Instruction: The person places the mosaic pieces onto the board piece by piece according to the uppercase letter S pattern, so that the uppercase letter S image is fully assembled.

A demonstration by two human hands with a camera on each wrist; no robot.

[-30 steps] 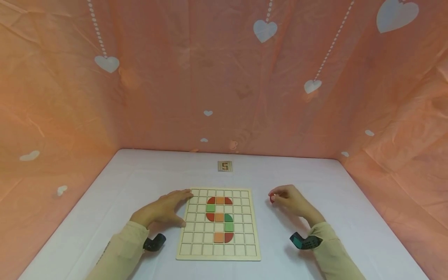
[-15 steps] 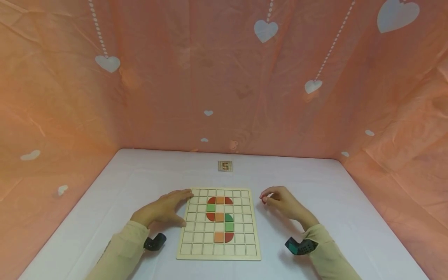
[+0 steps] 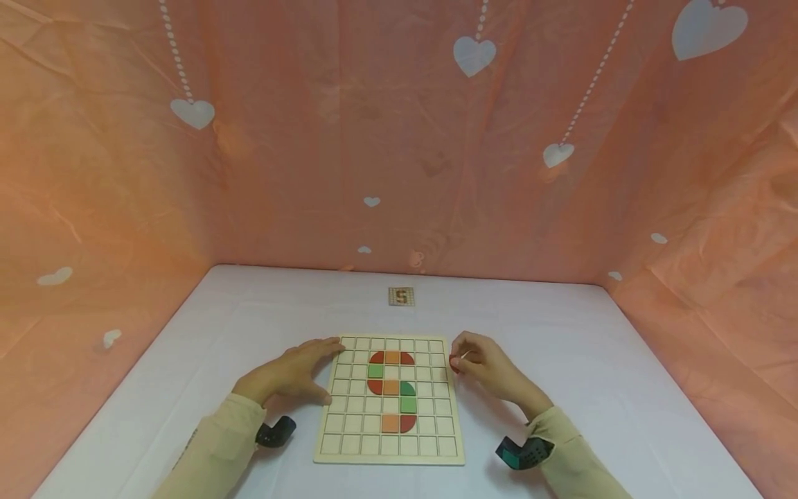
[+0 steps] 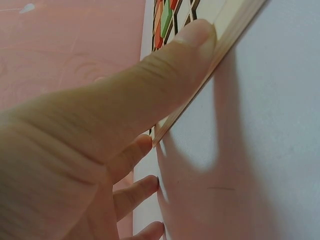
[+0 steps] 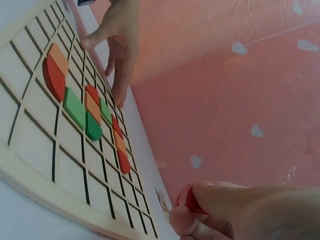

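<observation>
A wooden grid board (image 3: 361, 443) lies on the white table, with red, orange and green tiles set in some of its squares in an S-like curve. My left hand (image 3: 287, 374) rests along the board's left edge, fingers spread; in the left wrist view its thumb (image 4: 195, 40) lies on the rim. At the board's right edge, my right hand (image 3: 489, 364) pinches a small red tile (image 3: 454, 364) between thumb and fingers. The right wrist view shows that red tile (image 5: 189, 198) partly hidden by the fingertips.
Behind the board lies a small square card (image 3: 401, 296) with a brown S-like figure on a grid. Pink-orange cloth (image 3: 399, 152) with white hearts hangs round the back and sides of the table. Dark devices are strapped at both wrists, the right one (image 3: 525, 453) over the table.
My right hand has moved left with the red tile, from the table at the right to the board's right edge. The left hand and the board stay in place.
</observation>
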